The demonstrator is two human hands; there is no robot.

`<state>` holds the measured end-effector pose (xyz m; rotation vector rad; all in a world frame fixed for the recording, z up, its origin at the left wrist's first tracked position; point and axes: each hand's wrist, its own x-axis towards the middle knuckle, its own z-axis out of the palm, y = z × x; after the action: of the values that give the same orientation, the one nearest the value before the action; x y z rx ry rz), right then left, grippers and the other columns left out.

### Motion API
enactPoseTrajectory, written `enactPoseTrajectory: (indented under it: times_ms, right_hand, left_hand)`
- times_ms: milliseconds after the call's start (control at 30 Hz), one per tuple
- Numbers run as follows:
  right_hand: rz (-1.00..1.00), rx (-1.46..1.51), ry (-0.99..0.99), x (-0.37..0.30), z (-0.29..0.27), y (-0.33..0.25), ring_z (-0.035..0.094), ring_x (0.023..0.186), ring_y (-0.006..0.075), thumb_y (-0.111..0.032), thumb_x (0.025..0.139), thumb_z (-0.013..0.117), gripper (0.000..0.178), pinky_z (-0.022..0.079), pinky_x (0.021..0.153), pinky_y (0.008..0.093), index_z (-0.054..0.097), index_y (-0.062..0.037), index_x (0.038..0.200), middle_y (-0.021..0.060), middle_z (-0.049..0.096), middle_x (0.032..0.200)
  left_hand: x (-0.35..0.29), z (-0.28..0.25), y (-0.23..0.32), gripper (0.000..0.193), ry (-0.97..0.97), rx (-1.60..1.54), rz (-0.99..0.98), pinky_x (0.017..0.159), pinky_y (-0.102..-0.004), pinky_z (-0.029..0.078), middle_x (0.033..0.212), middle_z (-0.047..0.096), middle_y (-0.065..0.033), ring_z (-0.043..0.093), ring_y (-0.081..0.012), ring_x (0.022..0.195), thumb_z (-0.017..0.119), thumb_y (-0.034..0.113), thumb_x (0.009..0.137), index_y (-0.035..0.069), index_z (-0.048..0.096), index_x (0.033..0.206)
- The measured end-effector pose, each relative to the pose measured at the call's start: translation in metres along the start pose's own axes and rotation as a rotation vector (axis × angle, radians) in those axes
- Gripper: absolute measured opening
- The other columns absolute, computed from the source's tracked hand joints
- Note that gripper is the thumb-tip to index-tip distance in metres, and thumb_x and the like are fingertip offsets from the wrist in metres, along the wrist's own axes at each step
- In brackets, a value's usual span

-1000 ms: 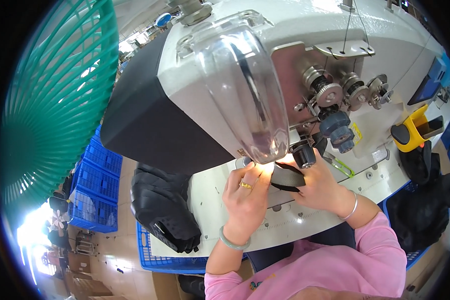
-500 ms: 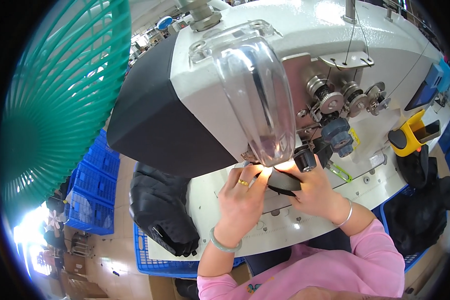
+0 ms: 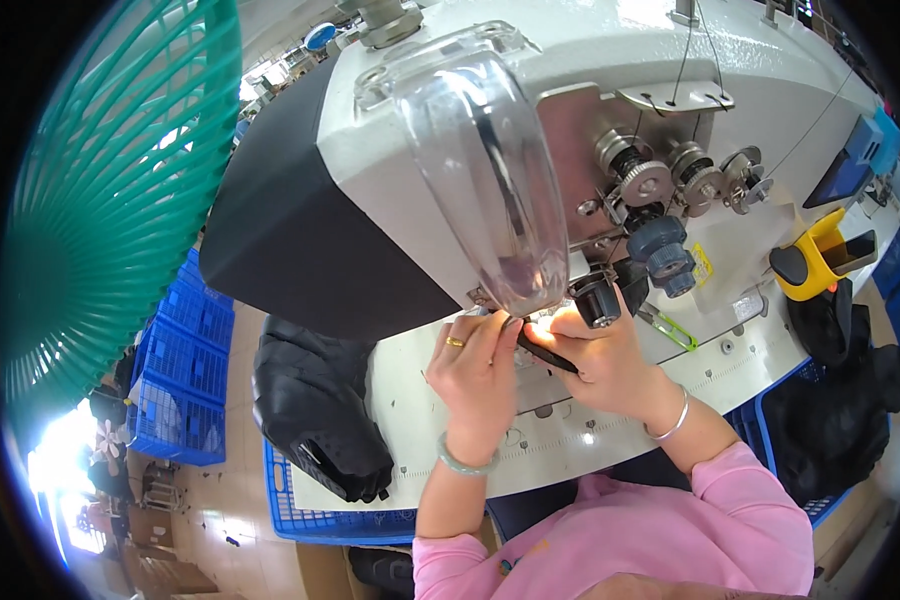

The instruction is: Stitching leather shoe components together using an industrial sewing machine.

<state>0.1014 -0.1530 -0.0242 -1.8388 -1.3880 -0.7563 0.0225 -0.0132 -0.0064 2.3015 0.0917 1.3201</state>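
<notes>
A white industrial sewing machine [image 3: 390, 190] with a clear plastic guard [image 3: 490, 190] fills the middle of the view. Beneath its lit needle area, my right hand [image 3: 610, 365] pinches a small, narrow black piece, likely fabric [image 3: 548, 353], turned nearly edge-on. My left hand [image 3: 475, 375], wearing a gold ring, has its thumb and fingers pressed together by the piece's left end. Whatever lies between those fingertips is too small to make out. The guard and the presser area partly hide the needle.
A black padded bag-like item [image 3: 315, 410] lies at the bed's left edge over a blue crate [image 3: 340, 525]. Green tweezers [image 3: 670, 328] and a yellow holder [image 3: 815, 260] sit right. Black pieces [image 3: 830, 425] fill another crate. A green fan [image 3: 120, 200] stands left.
The black piece has turned from showing its broad face to nearly edge-on. My left fingertips have moved off its face to its left end. The whole view has shifted slightly.
</notes>
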Motion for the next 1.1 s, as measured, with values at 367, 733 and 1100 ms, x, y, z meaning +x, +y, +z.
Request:
enactPoseTrajectory:
  times_ms: [367, 733, 1100]
  right_hand:
    - [0.053, 0.075, -0.181, -0.007, -0.016, 0.004, 0.059, 0.089, 0.0220, -0.011, 0.069, 0.068, 0.038, 0.032, 0.094, 0.0499, 0.070, -0.0220, 0.106, -0.0036, 0.064, 0.095]
    - [0.081, 0.010, -0.165, -0.009, -0.015, 0.004, 0.058, 0.083, 0.0216, -0.006, 0.063, 0.067, 0.047, 0.038, 0.084, 0.0461, 0.068, -0.0277, 0.105, -0.0024, 0.062, 0.092]
    - [0.007, -0.002, -0.010, -0.005, -0.009, -0.002, 0.057, 0.083, 0.0262, 0.000, 0.058, 0.067, 0.042, 0.041, 0.074, 0.0403, 0.066, -0.0141, 0.098, 0.0017, 0.060, 0.094]
  left_hand:
    - [-0.002, -0.021, -0.001, 0.031, -0.248, 0.196, 0.283, 0.071, -0.0372, 0.052, 0.095, 0.062, -0.0063, 0.061, -0.0292, 0.088, 0.071, -0.005, 0.063, 0.006, 0.067, 0.092]
    - [0.001, -0.026, 0.001, 0.033, -0.317, 0.230, 0.304, 0.071, -0.0356, 0.054, 0.095, 0.062, -0.0051, 0.062, -0.0276, 0.087, 0.071, -0.005, 0.061, 0.006, 0.068, 0.093]
    - [0.015, -0.026, -0.002, 0.032, -0.318, 0.218, 0.416, 0.061, -0.0304, 0.054, 0.091, 0.059, -0.0021, 0.061, -0.0230, 0.085, 0.064, -0.003, 0.062, 0.007, 0.065, 0.092]
